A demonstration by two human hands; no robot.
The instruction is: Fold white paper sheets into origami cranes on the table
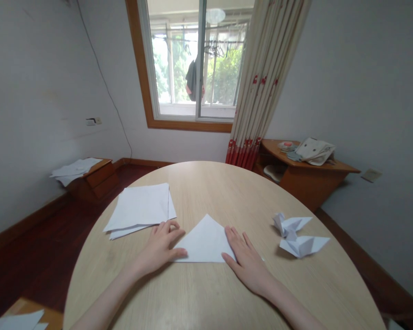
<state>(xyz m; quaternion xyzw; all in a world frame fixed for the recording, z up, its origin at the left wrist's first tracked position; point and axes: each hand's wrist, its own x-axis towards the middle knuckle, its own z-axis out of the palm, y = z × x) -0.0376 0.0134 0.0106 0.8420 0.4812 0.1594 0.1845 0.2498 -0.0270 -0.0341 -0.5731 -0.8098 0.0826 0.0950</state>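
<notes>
A white sheet folded into a triangle lies on the round wooden table, its point aimed away from me. My left hand rests on the triangle's left corner with fingers curled and the thumb stretched along the bottom edge. My right hand lies flat on the right corner, fingers straight and together, pressing the paper down. Neither hand lifts the sheet.
A stack of white paper sheets lies left of the triangle. Two folded paper cranes sit at the right. A low wooden cabinet with papers stands at the left wall, a corner shelf beside the curtain.
</notes>
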